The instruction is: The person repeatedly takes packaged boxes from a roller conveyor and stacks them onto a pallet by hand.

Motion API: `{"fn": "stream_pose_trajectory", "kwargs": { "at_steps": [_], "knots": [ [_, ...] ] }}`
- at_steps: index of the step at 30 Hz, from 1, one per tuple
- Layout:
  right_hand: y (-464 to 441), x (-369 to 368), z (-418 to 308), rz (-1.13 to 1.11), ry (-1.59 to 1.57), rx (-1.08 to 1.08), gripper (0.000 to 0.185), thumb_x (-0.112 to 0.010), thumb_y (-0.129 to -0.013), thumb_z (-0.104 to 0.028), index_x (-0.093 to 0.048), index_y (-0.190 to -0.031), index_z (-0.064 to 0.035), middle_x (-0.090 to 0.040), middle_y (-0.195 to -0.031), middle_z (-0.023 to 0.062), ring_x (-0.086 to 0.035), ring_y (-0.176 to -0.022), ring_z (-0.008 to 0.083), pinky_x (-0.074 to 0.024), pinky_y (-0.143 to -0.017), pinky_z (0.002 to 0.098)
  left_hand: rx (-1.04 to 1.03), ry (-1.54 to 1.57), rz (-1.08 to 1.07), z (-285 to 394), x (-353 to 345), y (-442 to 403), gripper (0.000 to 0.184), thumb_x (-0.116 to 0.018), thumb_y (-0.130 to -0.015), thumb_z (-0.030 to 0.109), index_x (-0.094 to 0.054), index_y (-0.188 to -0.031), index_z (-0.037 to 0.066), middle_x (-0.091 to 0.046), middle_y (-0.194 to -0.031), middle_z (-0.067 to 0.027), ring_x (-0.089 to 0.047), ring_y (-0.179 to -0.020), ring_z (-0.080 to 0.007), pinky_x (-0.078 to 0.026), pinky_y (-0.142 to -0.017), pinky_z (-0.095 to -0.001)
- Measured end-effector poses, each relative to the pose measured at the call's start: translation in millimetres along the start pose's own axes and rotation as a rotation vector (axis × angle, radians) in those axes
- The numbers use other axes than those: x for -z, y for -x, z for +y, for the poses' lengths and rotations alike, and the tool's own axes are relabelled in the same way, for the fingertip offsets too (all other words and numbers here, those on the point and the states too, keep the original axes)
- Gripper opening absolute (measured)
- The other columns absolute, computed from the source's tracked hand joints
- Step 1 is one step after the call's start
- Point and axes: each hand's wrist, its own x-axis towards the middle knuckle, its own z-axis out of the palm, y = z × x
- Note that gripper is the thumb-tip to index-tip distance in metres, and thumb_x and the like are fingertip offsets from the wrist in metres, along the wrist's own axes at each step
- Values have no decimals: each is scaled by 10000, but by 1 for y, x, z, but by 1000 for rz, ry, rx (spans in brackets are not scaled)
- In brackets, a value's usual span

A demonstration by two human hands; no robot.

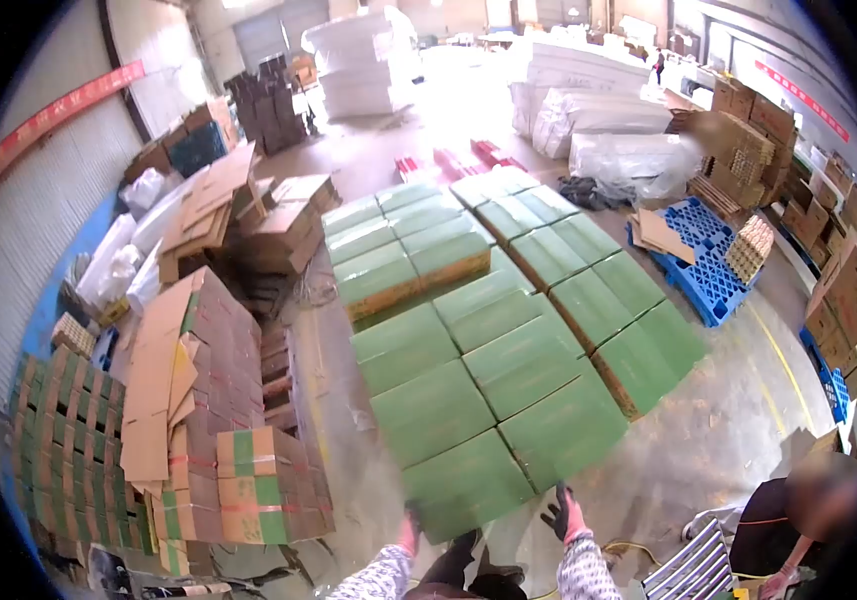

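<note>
Green-topped cartons point(468, 485) stand stacked in front of me, their tops forming a stepped surface. At the near left corner of the closest carton is my left hand point(411, 530), its fingers mostly hidden and blurred against the carton's side. My right hand point(562, 514), in a dark glove, has its fingers spread just beyond the near right edge of that carton. Whether either hand presses on the cardboard, I cannot tell. A second stack of green-topped cartons point(593, 290) stands close alongside on the right, with a narrow gap between.
Strapped cartons point(263, 485) and flattened cardboard point(158, 380) stand at left. On the right are a blue pallet point(698, 245), a roller conveyor point(690, 565) and a bending co-worker point(773, 530). Wrapped white stacks point(358, 65) and red pallet-jack parts point(493, 155) lie farther back.
</note>
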Motion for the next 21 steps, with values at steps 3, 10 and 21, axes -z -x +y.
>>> {"fn": "stream_pose_trajectory", "kwargs": {
  "at_steps": [3, 10, 21],
  "knots": [
    [20, 85, 49, 176, 453, 166, 797, -649, -787, -396, -241, -1393, -77, -430, -1304, 135, -438, -1163, 263, -387, -925, 406, 122, -161, 354, 7, 37, 9, 507, -433, -890, 478, -534, -1150, 55, -617, -977, -72, -601, -803, -182, -476, -650, -319],
    [230, 302, 46, 1277, 748, 122, 997, -721, -665, -432, -199, -1382, 23, -268, -1406, 227, -222, -1318, 363, -202, -1069, 479, 87, -789, -493, 60, -53, 187, 441, -632, -793, 174, -533, -1168, -36, -578, -1077, -123, -552, -926, -171, -454, -815, -282],
    [266, 421, 81, 1354, 730, -300, 974, -670, -656, -581, -232, -1407, -143, -120, -1470, 170, -158, -1321, 421, -251, -1008, 589, 52, -924, -1199, -23, -264, 181, 213, -549, -875, 109, -596, -1036, -21, -632, -902, -76, -590, -784, -143, -488, -704, -272]
  ]
}}
